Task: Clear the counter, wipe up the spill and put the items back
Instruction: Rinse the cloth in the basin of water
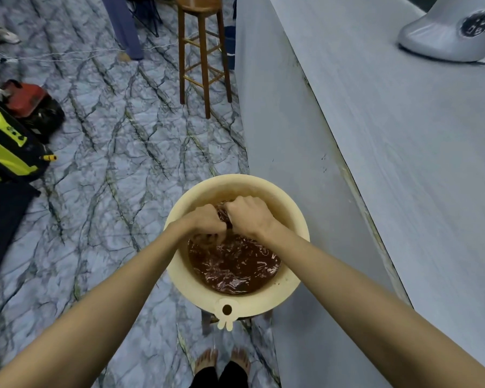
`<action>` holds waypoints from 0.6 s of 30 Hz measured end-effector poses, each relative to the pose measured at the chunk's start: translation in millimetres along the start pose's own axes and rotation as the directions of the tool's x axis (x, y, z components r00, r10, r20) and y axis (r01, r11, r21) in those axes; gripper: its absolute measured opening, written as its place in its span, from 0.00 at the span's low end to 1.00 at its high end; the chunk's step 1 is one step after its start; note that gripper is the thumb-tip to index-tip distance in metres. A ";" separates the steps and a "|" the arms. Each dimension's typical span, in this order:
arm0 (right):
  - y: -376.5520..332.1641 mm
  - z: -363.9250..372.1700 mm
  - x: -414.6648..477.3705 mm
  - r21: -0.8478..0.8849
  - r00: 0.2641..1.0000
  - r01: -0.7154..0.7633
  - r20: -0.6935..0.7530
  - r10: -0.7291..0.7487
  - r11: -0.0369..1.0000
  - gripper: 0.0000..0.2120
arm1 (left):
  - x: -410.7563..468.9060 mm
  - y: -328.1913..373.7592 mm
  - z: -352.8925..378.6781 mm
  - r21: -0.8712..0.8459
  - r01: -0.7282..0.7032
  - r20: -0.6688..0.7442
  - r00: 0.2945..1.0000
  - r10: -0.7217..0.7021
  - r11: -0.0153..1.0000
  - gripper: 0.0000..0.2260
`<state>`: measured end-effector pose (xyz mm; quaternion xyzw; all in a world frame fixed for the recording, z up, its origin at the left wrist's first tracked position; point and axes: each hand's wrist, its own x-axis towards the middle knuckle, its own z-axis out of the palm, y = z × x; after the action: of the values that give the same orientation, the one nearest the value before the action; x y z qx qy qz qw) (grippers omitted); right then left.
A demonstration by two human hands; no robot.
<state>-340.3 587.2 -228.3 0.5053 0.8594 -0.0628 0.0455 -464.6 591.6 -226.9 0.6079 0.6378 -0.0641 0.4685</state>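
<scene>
A cream plastic basin (291,278) stands on a low stool beside the counter and holds brown rippling water (233,266). Over its far half, my left hand (206,219) and my right hand (249,215) are pressed close together, both closed around a dark wet cloth (224,215) that shows only as a bunched strip between them. The grey counter top (417,141) runs along the right side. On its far right end stands a silver appliance base (443,37).
A tall wooden bar stool (203,51) stands on the marble-patterned floor by the counter's far end. A yellow-and-black machine (6,147) and a red-and-black bag (31,103) lie at the left. My bare feet (221,361) show below the basin.
</scene>
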 end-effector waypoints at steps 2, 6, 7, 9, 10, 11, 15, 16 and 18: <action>2.5 -2.6 0.4 -0.032 0.999 0.035 -0.008 -0.035 0.999 0.07 | -0.2 -1.5 -3.4 -0.114 0.038 0.112 0.993 -0.025 0.993 0.14; 0.6 -6.2 0.6 -0.014 0.999 0.038 0.004 -0.038 0.999 0.09 | -2.5 -3.1 -15.1 -0.130 0.046 0.253 0.967 -0.011 0.991 0.11; 1.8 -8.2 1.3 0.022 0.999 0.020 0.032 -0.021 1.000 0.09 | -3.3 -1.2 -17.0 -0.084 0.022 0.234 0.972 -0.002 0.996 0.10; 6.3 -15.3 2.1 0.147 0.989 -0.027 0.147 0.005 0.989 0.12 | -4.0 2.5 -16.3 0.002 -0.056 0.121 0.991 0.055 0.998 0.08; 9.4 -20.5 1.8 0.213 0.979 -0.049 0.204 0.004 0.976 0.15 | -4.9 4.4 -14.0 0.045 -0.109 0.039 0.993 0.108 0.993 0.10; 12.7 -26.6 0.3 0.277 0.967 -0.073 0.256 0.000 0.958 0.21 | -5.6 6.1 -11.5 0.092 -0.174 -0.044 0.983 0.179 0.980 0.12; 28.1 -48.3 -14.0 0.616 0.846 -0.268 0.518 -0.126 0.741 0.35 | -9.9 5.8 -5.0 0.338 -0.390 -0.275 0.830 0.486 0.857 0.12; 32.9 -49.5 -17.8 0.669 0.815 -0.331 0.558 -0.156 0.665 0.32 | -9.6 3.7 -5.4 0.361 -0.407 -0.283 0.810 0.514 0.839 0.09; 41.8 -48.6 -25.2 0.763 0.813 -0.411 0.554 -0.177 0.499 0.22 | -8.3 -1.2 -5.4 0.352 -0.442 -0.265 0.798 0.541 0.825 0.15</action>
<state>-292.2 593.1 -179.4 0.4768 0.6180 -0.6233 0.0464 -469.9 588.8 -218.9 0.8135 0.5144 0.0843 0.2580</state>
